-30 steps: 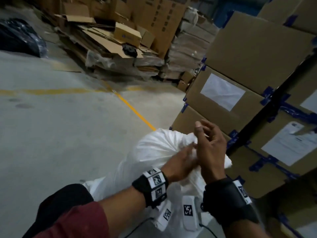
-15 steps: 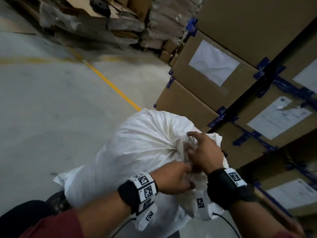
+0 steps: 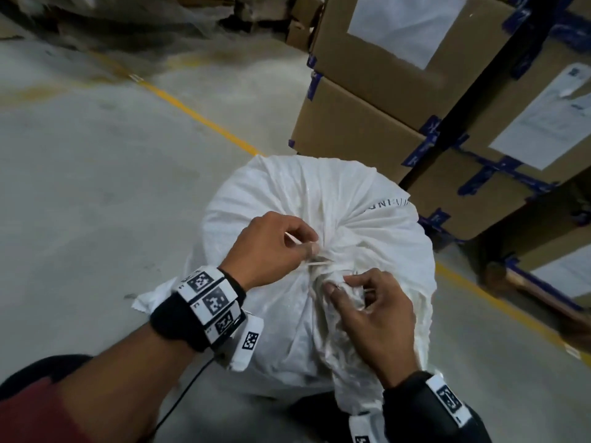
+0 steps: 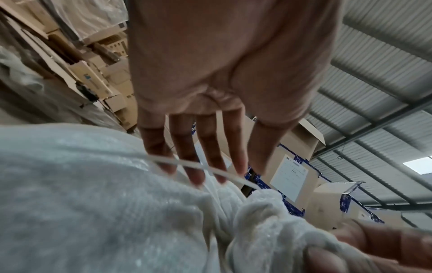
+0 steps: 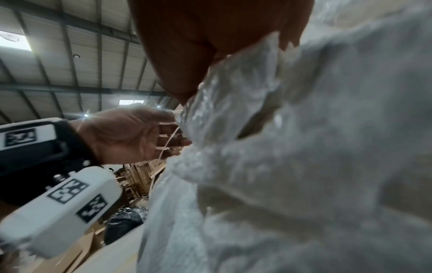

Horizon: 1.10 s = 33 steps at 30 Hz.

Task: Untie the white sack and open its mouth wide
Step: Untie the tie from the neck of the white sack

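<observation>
On warehouse floor (image 3: 96, 187), beside stacked cartons (image 3: 367, 129): white sack (image 3: 287, 193) upright, neck tied. Left hand (image 3: 268, 247) pinches tie strip (image 3: 316, 263); right hand (image 3: 371, 311) fingers curled on bunched neck (image 3: 332, 279).

The knot at the gathered neck of the white sack (image 3: 319, 219) is hidden under folds and the right hand (image 3: 371, 318). In the left wrist view the thin tie strip (image 4: 210, 170) is blurred near the sack. The sack's printed letters are too small to read. Its bottom is cut off.
</observation>
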{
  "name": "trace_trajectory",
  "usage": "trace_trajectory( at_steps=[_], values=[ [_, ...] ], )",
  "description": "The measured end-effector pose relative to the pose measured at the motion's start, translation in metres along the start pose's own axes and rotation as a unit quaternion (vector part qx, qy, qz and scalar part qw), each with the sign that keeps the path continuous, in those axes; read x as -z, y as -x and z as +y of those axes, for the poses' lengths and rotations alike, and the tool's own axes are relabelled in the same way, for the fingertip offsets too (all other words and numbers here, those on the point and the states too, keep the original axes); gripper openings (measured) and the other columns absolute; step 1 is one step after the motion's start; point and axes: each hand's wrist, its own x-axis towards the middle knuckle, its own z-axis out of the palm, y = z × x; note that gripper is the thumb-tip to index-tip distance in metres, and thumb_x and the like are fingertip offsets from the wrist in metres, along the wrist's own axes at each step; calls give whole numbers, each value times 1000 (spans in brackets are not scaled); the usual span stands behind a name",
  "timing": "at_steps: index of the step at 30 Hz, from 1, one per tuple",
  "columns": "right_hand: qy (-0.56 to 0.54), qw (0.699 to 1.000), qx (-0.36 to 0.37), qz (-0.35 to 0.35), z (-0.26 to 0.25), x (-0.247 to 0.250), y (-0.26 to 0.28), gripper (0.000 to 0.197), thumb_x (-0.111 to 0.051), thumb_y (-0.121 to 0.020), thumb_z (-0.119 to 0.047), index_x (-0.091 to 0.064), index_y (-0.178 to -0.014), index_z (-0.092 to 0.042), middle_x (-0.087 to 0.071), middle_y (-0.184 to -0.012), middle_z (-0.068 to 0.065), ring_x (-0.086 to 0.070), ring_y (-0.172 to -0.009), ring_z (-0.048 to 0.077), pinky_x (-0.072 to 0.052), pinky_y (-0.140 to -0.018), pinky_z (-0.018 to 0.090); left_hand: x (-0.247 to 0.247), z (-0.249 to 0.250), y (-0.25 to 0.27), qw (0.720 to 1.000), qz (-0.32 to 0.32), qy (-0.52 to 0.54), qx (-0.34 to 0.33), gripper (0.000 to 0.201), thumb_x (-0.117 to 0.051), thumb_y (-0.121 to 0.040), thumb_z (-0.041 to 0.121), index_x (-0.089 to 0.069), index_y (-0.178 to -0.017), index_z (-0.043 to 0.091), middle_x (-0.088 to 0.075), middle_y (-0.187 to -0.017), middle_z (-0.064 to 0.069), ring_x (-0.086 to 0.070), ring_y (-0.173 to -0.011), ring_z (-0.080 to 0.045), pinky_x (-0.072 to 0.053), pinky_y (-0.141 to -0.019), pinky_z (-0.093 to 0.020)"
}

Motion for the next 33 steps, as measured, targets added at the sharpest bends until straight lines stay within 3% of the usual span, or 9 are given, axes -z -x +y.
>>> trace_trajectory(
  at_steps=[4,7,11,16,22,24,29,31,33],
  values=[
    [30,998,51,3,-5,-4,20,31,-76,-80,-58,-67,-90,-30,-56,-96,-11,-57,-75,2,-54,-64,33,-9,-2,10,1000,-25,4,-7,16,-85,-77,46,-80,-84,32,-77,-82,20,-71,-81,2,-61,-84,-37],
    [55,994,91,-11,-5,-2,8,31,-61,-93,-54,-67,-90,-24,-48,-114,-8,-60,-71,9,-51,-59,30,-20,-5,16,995,-18,100,7,11,-86,-81,30,-81,-88,24,-80,-86,12,-75,-84,-2,-62,-88,-36],
    [82,990,105,-39,-8,0,-33,35,-54,-99,-47,-64,-77,-21,-61,-95,-10,-62,-74,15,-53,-68,38,-35,-10,17,995,-4,99,-13,18,-80,-87,18,-81,-105,22,-79,-103,13,-72,-97,5,-59,-95,-28],
    [38,984,-50,-166,-22,18,-67,64,-45,-95,-71,-75,-73,-20,-72,-70,-1,-71,-75,23,-58,-82,47,-46,-12,12,988,34,146,27,15,-87,-81,26,-80,-94,23,-80,-92,10,-76,-89,0,-63,-88,-37],
    [-83,927,-225,-289,-57,63,-74,55,-50,-90,-71,-77,-103,-25,-76,-108,-3,-74,-99,21,-60,-88,47,-60,-5,7,995,87,58,9,46,-92,-65,50,-73,-105,35,-80,-101,13,-73,-97,3,-62,-85,-32],
    [-85,930,-185,-306,-74,83,-70,47,-54,-89,-65,-76,-106,-27,-76,-111,-4,-72,-105,18,-60,-90,48,-66,-1,8,994,108,21,-1,47,-89,-67,55,-74,-108,36,-80,-103,14,-74,-95,-1,-62,-85,-32],
    [-240,958,1,-158,-123,86,-85,27,-69,-94,-35,-74,-104,-11,-79,-95,4,-78,-89,19,-64,-74,42,-70,-3,13,991,135,-12,-16,47,-85,-72,60,-75,-109,33,-79,-103,15,-74,-97,-2,-60,-88,-30],
    [-192,967,42,-164,-120,60,-96,20,-75,-93,-27,-73,-96,-7,-77,-83,6,-77,-78,20,-65,-70,44,-70,-6,14,990,136,-5,-18,44,-85,-72,57,-76,-108,33,-80,-101,15,-75,-94,-3,-60,-86,-30],
    [-21,963,87,-254,-98,31,-107,15,-78,-90,-28,-75,-87,-13,-77,-77,0,-74,-71,13,-63,-70,39,-71,-12,13,991,133,-12,-12,39,-82,-74,57,-76,-104,32,-80,-95,12,-76,-89,-8,-61,-81,-31]
  ],
)
